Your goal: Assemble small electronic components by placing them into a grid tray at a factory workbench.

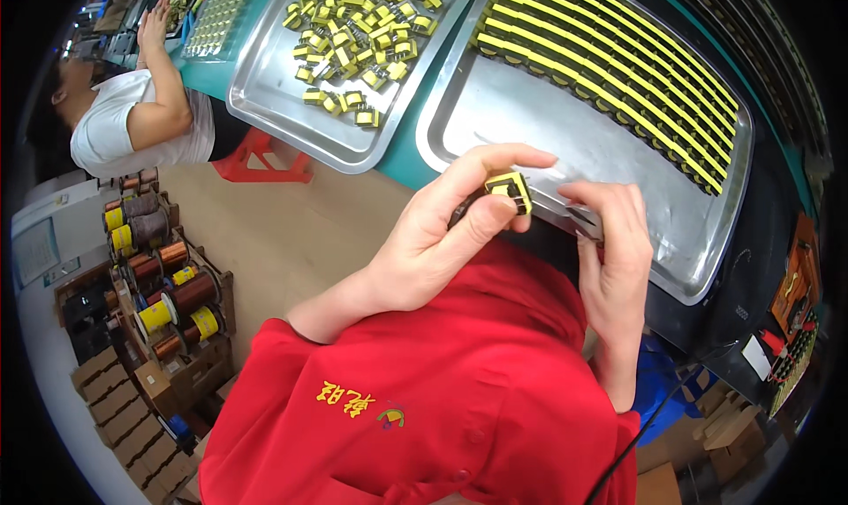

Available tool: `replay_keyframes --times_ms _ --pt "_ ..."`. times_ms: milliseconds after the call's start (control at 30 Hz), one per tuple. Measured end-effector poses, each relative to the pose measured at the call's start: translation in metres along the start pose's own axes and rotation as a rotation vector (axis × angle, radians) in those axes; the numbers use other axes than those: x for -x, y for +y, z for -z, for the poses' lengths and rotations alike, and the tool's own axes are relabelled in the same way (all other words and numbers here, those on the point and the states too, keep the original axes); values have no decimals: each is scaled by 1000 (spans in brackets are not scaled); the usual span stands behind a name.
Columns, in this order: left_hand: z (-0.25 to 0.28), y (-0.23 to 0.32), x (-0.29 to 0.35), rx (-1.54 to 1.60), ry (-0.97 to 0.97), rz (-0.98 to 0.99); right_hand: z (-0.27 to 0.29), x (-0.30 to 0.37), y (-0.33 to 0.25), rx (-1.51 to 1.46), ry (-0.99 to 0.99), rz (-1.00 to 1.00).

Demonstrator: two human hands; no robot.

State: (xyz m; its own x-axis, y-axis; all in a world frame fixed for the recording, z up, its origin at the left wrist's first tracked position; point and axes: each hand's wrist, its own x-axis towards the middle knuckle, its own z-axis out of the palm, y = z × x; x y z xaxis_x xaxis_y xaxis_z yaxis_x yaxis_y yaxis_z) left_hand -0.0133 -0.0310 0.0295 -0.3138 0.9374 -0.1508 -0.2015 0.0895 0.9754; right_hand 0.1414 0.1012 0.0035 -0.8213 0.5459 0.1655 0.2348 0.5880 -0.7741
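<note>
My left hand (446, 231) pinches a small transformer (510, 187) wrapped in yellow tape, its black core and metal pins partly covered by thumb and fingers. Just to the right, my right hand (616, 249) is closed around a small pointed metal tool (583, 220). Its tip points toward the transformer, with a gap between them; the rest is hidden in the palm, so I cannot tell its exact kind. Both hands are over the near edge of a metal tray (495, 107), where rows of yellow-taped transformers (609, 72) stand packed at the far side.
A second metal tray (265, 94) at left holds a loose heap of similar transformers (362, 41). Both trays lie on a green table (402, 151). Another person (141, 116) sits far left beside a red stool (262, 159). Wire spools (177, 306) and cardboard boxes (124, 412) stand on the floor.
</note>
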Motion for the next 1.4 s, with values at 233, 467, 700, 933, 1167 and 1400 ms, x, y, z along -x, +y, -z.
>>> replay_keyframes --times_ms 233,467,700,933,1167,1400 --pt "2 -13 -2 30 -47 -68 -1 5 -9 108 -32 -12" --pt "5 -12 1 -40 -54 -78 -1 5 -12 194 -40 30" --pt "3 -11 -1 -251 -58 -164 -6 9 -7 265 35 110" --pt "5 -8 -3 -457 -133 -288 1 10 -5 361 89 181" --pt "-1 -8 4 -234 -78 -132 7 1 -4 -1 -82 -22" --pt "-3 -3 2 152 17 -4 6 2 -6 4 -78 -69"
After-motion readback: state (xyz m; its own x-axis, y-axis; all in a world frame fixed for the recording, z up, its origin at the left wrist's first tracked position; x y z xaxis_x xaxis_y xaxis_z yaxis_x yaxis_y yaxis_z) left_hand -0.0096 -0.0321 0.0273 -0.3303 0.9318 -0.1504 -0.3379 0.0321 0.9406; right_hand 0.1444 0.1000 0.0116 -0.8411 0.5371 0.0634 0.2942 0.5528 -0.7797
